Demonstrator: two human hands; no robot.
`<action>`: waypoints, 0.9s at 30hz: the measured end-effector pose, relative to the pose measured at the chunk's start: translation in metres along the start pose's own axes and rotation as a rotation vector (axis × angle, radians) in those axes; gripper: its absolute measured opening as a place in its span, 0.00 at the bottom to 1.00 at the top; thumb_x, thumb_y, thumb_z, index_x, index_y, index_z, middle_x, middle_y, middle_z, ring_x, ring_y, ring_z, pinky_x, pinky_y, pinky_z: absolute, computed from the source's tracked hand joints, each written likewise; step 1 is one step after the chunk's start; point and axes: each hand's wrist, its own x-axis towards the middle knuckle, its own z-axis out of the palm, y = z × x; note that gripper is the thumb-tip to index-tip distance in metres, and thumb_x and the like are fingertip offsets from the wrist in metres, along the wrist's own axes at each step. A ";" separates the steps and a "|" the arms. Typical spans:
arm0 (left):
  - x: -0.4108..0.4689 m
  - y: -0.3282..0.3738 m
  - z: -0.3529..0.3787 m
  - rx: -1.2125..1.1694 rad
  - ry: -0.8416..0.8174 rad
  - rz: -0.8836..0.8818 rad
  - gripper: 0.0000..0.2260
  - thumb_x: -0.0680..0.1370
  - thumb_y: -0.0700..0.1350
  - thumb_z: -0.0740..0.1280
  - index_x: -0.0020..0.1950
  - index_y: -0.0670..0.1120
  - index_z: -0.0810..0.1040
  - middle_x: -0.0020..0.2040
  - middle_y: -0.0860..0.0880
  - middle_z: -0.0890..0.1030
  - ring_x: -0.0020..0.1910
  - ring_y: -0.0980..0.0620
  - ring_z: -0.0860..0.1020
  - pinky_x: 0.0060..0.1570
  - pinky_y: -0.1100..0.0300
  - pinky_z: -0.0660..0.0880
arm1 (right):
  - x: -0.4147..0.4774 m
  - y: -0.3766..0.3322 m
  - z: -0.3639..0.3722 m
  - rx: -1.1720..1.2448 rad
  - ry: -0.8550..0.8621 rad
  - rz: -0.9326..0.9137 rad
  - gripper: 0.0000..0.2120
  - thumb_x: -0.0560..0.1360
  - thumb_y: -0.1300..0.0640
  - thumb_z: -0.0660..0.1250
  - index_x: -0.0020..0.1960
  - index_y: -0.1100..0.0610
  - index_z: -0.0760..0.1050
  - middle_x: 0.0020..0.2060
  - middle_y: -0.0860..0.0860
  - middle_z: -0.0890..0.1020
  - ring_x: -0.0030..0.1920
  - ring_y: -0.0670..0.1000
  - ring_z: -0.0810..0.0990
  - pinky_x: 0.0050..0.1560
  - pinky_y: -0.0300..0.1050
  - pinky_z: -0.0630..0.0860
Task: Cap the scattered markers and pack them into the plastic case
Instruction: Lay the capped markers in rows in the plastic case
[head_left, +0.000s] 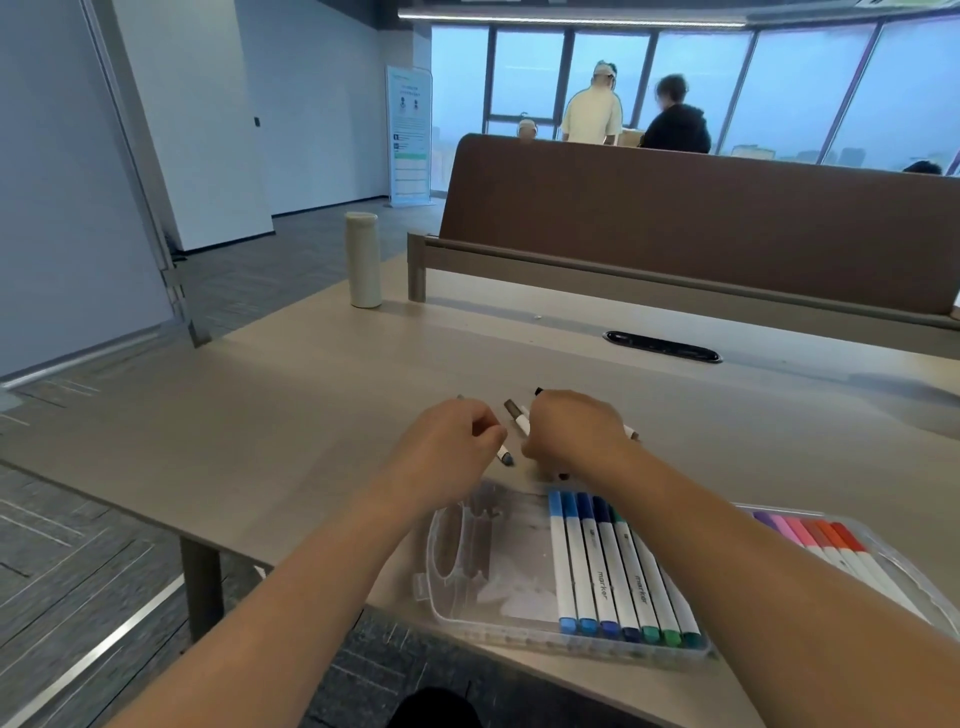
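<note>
Right now the left grip pinches a marker, its grey end poking out toward the right grip. That one curls over the loose markers on the counter; whether it holds one, or a cap, I cannot tell. The case lies just nearer, part filled. I'd line the cap up straight, press until it seats, then lay the marker beside the blue ones.
</note>
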 end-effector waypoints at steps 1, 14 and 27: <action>-0.002 0.001 -0.002 0.008 0.011 0.004 0.09 0.80 0.47 0.63 0.43 0.50 0.80 0.40 0.52 0.80 0.40 0.52 0.79 0.43 0.54 0.77 | -0.004 0.001 -0.003 0.032 0.017 0.001 0.10 0.76 0.55 0.66 0.37 0.54 0.70 0.35 0.50 0.77 0.36 0.50 0.76 0.39 0.44 0.74; -0.054 0.023 0.012 0.128 -0.159 0.035 0.14 0.81 0.44 0.65 0.66 0.50 0.77 0.62 0.51 0.80 0.58 0.53 0.78 0.58 0.60 0.74 | -0.106 0.016 -0.027 0.496 -0.373 0.034 0.15 0.76 0.55 0.62 0.32 0.58 0.75 0.25 0.51 0.75 0.24 0.49 0.69 0.28 0.39 0.65; -0.065 0.022 0.014 0.360 -0.410 0.199 0.19 0.80 0.55 0.64 0.69 0.51 0.75 0.72 0.53 0.71 0.68 0.51 0.71 0.69 0.52 0.67 | -0.112 0.026 -0.014 0.462 -0.380 -0.065 0.14 0.79 0.49 0.66 0.45 0.60 0.79 0.33 0.54 0.79 0.30 0.50 0.73 0.33 0.42 0.71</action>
